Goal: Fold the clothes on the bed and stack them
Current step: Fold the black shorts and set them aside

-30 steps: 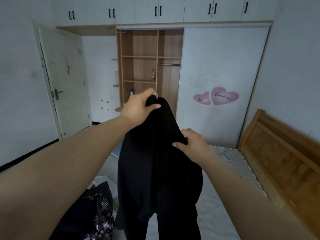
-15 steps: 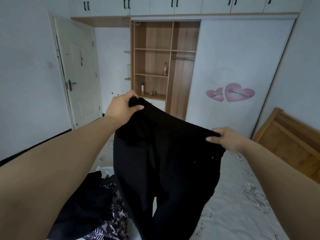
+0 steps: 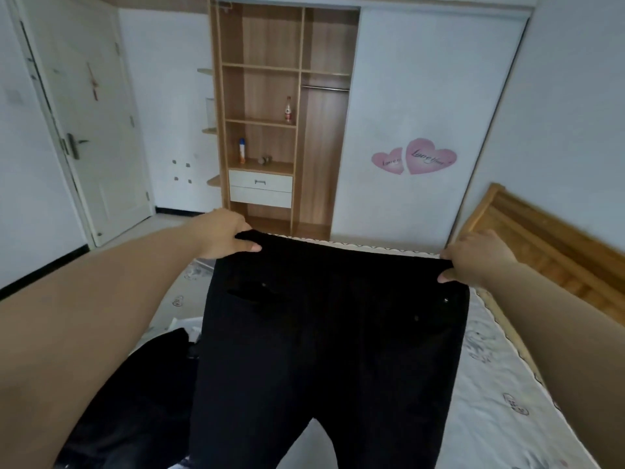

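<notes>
Left hand (image 3: 221,233) and right hand (image 3: 475,258) pinch the black trousers' (image 3: 324,333) waistband; trouser legs cut off below, hiding the bed (image 3: 500,384).

Both hands have spread apart, stretching the black trousers (image 3: 331,333) waistband flat.

Pink heart stickers (image 3: 414,158) on the wardrobe door (image 3: 422,96) read roughly "Love You".

The stretched black trousers (image 3: 331,333) hang across the middle of the bed (image 3: 500,394), blocking the direct path forward between both arms. A heap of dark clothes (image 3: 142,394) occupies the mattress to the left. Bare mattress lies open to the right, bounded by the wooden headboard (image 3: 554,245).
</notes>
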